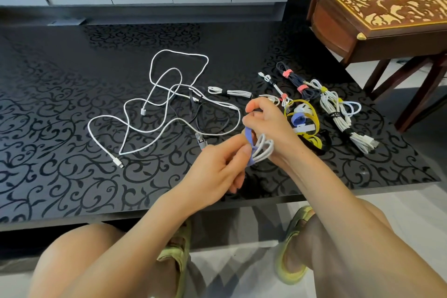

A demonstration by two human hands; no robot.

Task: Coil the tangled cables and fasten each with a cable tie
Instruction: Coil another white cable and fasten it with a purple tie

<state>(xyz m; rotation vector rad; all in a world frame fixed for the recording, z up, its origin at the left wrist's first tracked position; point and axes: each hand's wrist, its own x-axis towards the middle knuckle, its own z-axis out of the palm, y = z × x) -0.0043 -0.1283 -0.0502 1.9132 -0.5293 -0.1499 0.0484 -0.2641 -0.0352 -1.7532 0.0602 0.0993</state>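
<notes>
My right hand grips a small coiled white cable just above the table's front part. A purple cable tie loops round that coil, and my left hand pinches the tie's lower end between thumb and finger. To the left, a long white cable lies loose and tangled with a thin black cable on the black patterned table. Part of the coil is hidden inside my right hand.
Several bundled cables lie to the right: a white bundle, a dark bundle with pink ties, a small white one. Spare yellow and purple ties sit behind my right hand. A carved wooden instrument stands at the far right.
</notes>
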